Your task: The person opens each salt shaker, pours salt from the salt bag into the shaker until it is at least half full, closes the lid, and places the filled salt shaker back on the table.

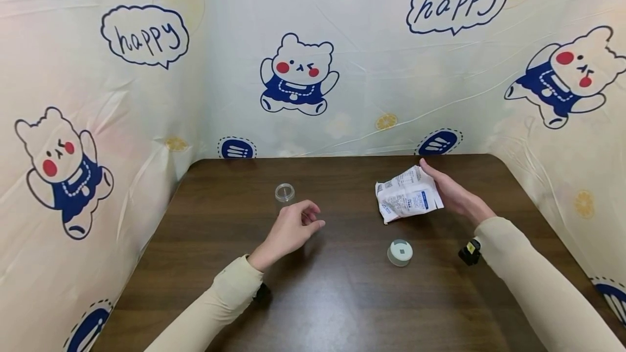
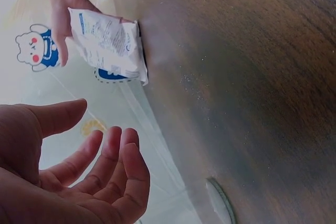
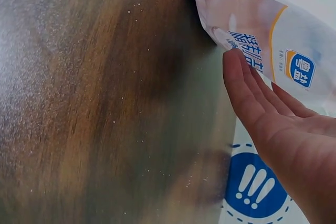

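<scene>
My left hand (image 1: 293,228) hovers over the table with loosely bent fingers and nothing between them. Just beyond it stands a clear, open-topped jar (image 1: 285,192), partly hidden by that hand; its rim (image 2: 221,203) shows at the bottom of the left wrist view. On the right, a white bag of salt (image 1: 407,194) with blue print leans upright. My right hand (image 1: 457,194) is at the bag's right side, its straight fingers (image 3: 247,87) touching the printed face in the right wrist view. The thumb stands away from the bag.
A round white lid-like piece (image 1: 400,252) with a grey-green patch lies nearer me than the bag. Small white grains dot the dark wooden table (image 3: 105,129). Patterned cloth (image 1: 362,69) surrounds the table's back and sides.
</scene>
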The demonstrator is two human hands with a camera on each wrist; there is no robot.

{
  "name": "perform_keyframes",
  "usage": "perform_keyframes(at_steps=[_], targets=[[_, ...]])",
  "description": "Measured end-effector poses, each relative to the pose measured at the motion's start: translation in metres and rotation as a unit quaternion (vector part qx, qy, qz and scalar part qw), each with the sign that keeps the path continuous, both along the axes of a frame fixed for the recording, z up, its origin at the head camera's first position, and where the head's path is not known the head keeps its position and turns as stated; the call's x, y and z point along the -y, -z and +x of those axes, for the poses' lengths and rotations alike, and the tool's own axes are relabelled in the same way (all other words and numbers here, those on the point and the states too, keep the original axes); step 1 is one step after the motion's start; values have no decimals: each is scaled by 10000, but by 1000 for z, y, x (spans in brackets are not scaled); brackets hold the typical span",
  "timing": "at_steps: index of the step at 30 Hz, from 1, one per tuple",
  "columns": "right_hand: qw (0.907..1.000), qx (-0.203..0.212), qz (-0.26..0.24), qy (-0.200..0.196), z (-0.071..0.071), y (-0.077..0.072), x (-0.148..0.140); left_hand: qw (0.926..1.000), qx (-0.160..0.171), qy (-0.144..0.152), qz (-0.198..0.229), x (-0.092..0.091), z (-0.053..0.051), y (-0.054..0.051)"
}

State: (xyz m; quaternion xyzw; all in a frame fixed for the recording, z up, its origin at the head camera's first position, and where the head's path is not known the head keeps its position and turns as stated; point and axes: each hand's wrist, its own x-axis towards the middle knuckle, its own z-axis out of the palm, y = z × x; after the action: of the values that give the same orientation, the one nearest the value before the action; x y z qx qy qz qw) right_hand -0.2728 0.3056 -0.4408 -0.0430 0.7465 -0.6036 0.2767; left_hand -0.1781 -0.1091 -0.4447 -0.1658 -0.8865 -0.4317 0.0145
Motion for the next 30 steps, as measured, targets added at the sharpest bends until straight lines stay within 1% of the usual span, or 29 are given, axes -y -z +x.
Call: perform_keyframes(at_steps=[7, 12, 15, 18, 24, 27, 30], targets=[[9999, 28, -82, 92, -2, 1, 4, 10000, -17, 20, -22, -2, 0, 0], [9995, 80, -283, 90, -2, 0, 8, 10000, -28, 34, -20, -3, 1, 0], [9993, 31, -350, 105, -2, 1, 8, 10000, -26, 33, -38, -4, 0, 0], [9991, 5, -363, 236, -1, 3, 8, 10000, -27, 31, -60, -5, 0, 0], [9959, 181, -610, 635, 0, 11, 7, 10000, -14, 25, -70, -6, 1, -1], [9942, 130, -670, 832, 1, 13, 7, 10000, -6, 27, -83, -6, 1, 0], [9935, 18, -687, 905, 2, 15, 9, 10000, 3, 22, -87, -6, 0, 2]])
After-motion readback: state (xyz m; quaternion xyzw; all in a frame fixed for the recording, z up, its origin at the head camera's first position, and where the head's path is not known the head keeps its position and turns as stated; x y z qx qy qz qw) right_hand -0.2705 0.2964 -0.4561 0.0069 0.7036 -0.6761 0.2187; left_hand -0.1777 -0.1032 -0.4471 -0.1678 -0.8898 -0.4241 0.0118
